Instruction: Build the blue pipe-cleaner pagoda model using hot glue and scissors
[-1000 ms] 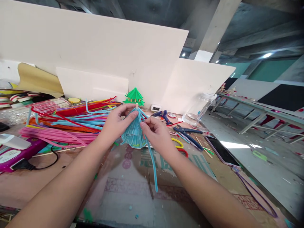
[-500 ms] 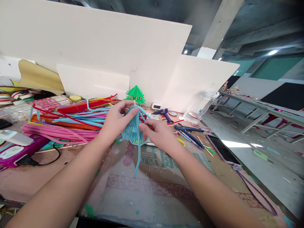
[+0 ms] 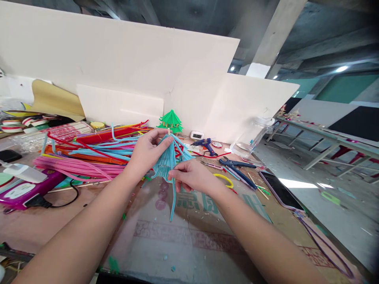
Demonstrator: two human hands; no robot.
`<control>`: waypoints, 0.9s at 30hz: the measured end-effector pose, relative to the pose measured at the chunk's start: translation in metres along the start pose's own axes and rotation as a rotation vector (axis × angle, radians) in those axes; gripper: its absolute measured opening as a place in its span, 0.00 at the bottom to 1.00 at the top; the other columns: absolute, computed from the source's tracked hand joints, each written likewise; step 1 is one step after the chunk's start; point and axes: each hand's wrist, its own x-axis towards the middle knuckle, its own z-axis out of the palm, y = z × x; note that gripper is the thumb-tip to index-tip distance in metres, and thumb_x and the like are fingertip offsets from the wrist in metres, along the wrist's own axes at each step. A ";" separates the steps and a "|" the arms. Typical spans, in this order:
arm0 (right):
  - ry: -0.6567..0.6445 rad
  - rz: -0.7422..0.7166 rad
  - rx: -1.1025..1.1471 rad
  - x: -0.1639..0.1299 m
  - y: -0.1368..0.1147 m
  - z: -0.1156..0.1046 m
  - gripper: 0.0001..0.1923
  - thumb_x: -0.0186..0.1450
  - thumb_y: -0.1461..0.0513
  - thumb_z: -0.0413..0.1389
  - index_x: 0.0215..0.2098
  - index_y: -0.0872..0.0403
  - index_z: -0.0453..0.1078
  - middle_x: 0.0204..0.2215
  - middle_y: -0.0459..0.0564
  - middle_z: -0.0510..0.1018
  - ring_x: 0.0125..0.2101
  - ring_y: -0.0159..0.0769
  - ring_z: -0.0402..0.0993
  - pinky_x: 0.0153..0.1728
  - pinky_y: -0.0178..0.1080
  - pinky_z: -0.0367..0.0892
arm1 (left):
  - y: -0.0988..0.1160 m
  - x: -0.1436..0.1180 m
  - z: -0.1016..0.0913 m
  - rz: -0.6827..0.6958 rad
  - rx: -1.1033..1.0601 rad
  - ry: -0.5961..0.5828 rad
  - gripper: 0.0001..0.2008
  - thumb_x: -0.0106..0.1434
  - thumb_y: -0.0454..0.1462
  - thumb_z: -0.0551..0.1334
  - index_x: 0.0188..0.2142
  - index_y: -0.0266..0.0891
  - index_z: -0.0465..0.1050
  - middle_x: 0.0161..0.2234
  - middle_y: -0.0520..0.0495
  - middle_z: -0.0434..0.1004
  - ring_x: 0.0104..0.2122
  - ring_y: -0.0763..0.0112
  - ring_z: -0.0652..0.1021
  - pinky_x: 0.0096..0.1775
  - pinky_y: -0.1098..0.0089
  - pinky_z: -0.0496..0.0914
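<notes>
My left hand grips the top of a small light-blue pipe-cleaner umbrella, held above the table by its wooden stick. My right hand is below and to the right of it, fingers pinched on a loose blue pipe cleaner that hangs down from the umbrella toward the table. A finished green umbrella stands upright behind, near the white boards.
A heap of pink, blue, red and orange pipe cleaners lies at the left. A blue glue gun, pliers, a phone, a clear jar and a purple power strip are on the cardboard-covered table.
My right hand has dropped lower and pulled the loose blue pipe cleaner from the umbrella's right side to hang under its middle. My left hand keeps its hold.
</notes>
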 end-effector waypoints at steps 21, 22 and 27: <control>0.217 0.097 -0.385 -0.014 0.013 -0.085 0.27 0.66 0.42 0.49 0.30 0.55 0.74 0.19 0.48 0.77 0.16 0.29 0.66 0.20 0.33 0.60 | -0.003 0.014 0.006 -0.049 0.035 0.001 0.22 0.59 0.48 0.65 0.46 0.35 0.74 0.32 0.49 0.77 0.31 0.69 0.75 0.34 0.70 0.68; 0.348 0.154 -0.528 -0.008 0.023 -0.097 0.26 0.66 0.42 0.48 0.29 0.54 0.74 0.20 0.47 0.77 0.18 0.30 0.67 0.21 0.33 0.59 | -0.003 0.014 0.007 -0.054 0.068 -0.008 0.22 0.59 0.48 0.64 0.47 0.35 0.74 0.32 0.49 0.77 0.32 0.68 0.75 0.34 0.70 0.68; 0.603 0.288 -0.680 0.027 0.092 -0.130 0.16 0.64 0.52 0.56 0.38 0.58 0.73 0.33 0.57 0.80 0.35 0.42 0.75 0.33 0.37 0.63 | -0.005 0.014 0.011 -0.049 0.119 -0.049 0.24 0.60 0.46 0.63 0.53 0.38 0.70 0.44 0.45 0.78 0.40 0.64 0.77 0.41 0.67 0.71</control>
